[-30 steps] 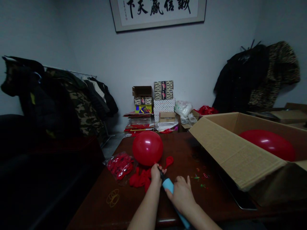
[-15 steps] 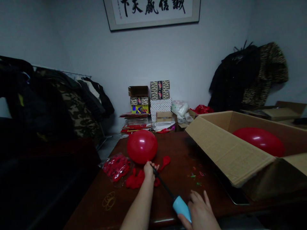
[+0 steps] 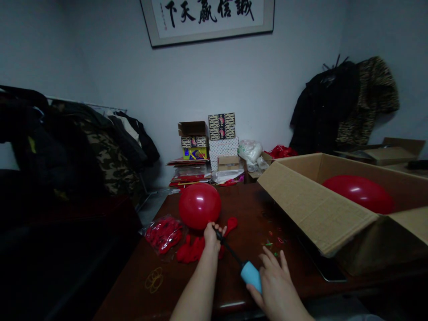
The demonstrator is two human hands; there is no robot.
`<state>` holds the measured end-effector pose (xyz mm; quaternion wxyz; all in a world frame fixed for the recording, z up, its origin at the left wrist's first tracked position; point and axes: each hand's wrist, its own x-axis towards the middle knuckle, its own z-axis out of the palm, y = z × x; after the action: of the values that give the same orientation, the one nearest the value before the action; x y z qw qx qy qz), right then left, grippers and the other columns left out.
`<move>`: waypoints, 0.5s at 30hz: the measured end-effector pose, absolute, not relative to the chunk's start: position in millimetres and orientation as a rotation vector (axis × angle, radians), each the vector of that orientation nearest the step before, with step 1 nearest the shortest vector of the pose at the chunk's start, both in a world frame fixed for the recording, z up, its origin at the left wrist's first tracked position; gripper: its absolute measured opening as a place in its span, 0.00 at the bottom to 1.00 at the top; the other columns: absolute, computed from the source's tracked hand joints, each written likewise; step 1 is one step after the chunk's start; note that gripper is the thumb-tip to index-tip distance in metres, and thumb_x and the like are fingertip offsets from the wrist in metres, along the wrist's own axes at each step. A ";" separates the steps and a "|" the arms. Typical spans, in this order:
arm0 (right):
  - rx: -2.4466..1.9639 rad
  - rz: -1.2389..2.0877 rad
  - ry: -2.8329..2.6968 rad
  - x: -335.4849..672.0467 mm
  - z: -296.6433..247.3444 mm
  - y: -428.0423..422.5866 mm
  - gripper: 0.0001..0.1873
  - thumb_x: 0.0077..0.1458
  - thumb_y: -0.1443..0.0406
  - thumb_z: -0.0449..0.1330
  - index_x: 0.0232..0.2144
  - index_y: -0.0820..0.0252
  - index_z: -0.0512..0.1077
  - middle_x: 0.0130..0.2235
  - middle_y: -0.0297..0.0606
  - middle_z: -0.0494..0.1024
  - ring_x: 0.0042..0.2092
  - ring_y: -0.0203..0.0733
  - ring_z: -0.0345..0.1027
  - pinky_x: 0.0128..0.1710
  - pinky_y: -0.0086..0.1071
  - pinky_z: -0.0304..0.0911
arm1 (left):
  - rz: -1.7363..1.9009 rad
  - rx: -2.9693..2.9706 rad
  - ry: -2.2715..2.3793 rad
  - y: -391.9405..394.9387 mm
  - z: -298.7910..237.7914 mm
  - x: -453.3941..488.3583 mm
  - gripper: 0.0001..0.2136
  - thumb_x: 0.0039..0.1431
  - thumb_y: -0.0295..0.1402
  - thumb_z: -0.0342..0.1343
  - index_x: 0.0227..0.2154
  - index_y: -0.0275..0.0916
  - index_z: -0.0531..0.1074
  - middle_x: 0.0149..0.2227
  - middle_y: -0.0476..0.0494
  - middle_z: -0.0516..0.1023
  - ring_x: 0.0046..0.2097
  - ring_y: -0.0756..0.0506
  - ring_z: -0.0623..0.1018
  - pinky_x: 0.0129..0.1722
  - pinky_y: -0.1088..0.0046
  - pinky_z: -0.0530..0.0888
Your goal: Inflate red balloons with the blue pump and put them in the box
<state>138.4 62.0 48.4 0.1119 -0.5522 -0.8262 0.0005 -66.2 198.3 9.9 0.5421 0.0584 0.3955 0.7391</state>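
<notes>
An inflated red balloon (image 3: 199,206) sits over the far part of the table. My left hand (image 3: 213,236) is closed round its neck, where the black nozzle end of a balloon pump goes in. The pump's light blue body (image 3: 251,275) slants toward me on a black shaft. Against that blue part lies my right hand (image 3: 274,281), thumb below it and the other fingers stretched out; the palm side is hidden. Flat red balloons (image 3: 190,250) lie beside my left wrist, and a clear bag of red balloons (image 3: 164,234) is to their left.
On the right stands an open cardboard box (image 3: 321,205) with a red balloon (image 3: 357,194) inside. Yellowish rings (image 3: 154,280) lie at the table's front left, small coloured bits (image 3: 280,240) right of centre. A dark flat device (image 3: 324,263) is beside the box.
My right hand and the pump's blue body have moved slightly up and away from me. The view has shifted a little; my left hand keeps its hold at the balloon's neck.
</notes>
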 end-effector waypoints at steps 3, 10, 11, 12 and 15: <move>-1.601 -0.001 -2.446 129.5 56.9 71.4 0.24 0.52 0.51 0.51 0.39 0.63 0.75 0.54 0.49 0.66 0.62 0.57 0.40 0.58 0.52 0.14 | 1.747 0.162 0.886 196.2 13.9 -62.4 0.08 0.55 0.30 0.47 0.21 0.40 0.58 0.16 0.56 0.59 0.18 0.54 0.62 0.38 0.61 0.73; -1.569 0.014 -2.468 103.2 68.5 101.2 0.26 0.53 0.51 0.50 0.41 0.66 0.74 0.57 0.51 0.62 0.63 0.57 0.36 0.57 0.53 0.15 | 1.712 0.166 0.853 190.7 19.0 -50.6 0.06 0.53 0.28 0.47 0.23 0.40 0.59 0.17 0.55 0.61 0.19 0.53 0.65 0.34 0.63 0.73; -1.569 0.009 -2.459 100.1 67.7 105.7 0.26 0.53 0.51 0.50 0.42 0.67 0.73 0.56 0.52 0.63 0.63 0.58 0.37 0.57 0.52 0.15 | 1.694 0.176 0.840 190.4 19.6 -51.2 0.05 0.53 0.29 0.48 0.23 0.39 0.60 0.17 0.55 0.62 0.19 0.52 0.66 0.34 0.64 0.72; -1.570 0.008 -2.448 97.7 66.4 110.1 0.27 0.53 0.51 0.50 0.42 0.68 0.73 0.55 0.53 0.64 0.62 0.58 0.39 0.58 0.52 0.16 | 1.666 0.184 0.823 190.2 20.7 -53.1 0.05 0.53 0.30 0.48 0.23 0.39 0.60 0.18 0.53 0.64 0.21 0.51 0.68 0.33 0.64 0.72; -1.595 0.025 -2.408 95.8 60.8 120.0 0.26 0.53 0.51 0.50 0.40 0.67 0.74 0.51 0.52 0.68 0.61 0.56 0.44 0.58 0.51 0.19 | 1.522 0.177 0.765 191.0 25.8 -65.9 0.05 0.52 0.29 0.51 0.24 0.37 0.62 0.27 0.45 0.72 0.30 0.46 0.75 0.33 0.63 0.72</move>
<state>95.8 120.0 60.8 0.1263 -0.5477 -0.8270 0.0085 -65.9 191.0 25.8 0.6554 0.0782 0.3373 0.6713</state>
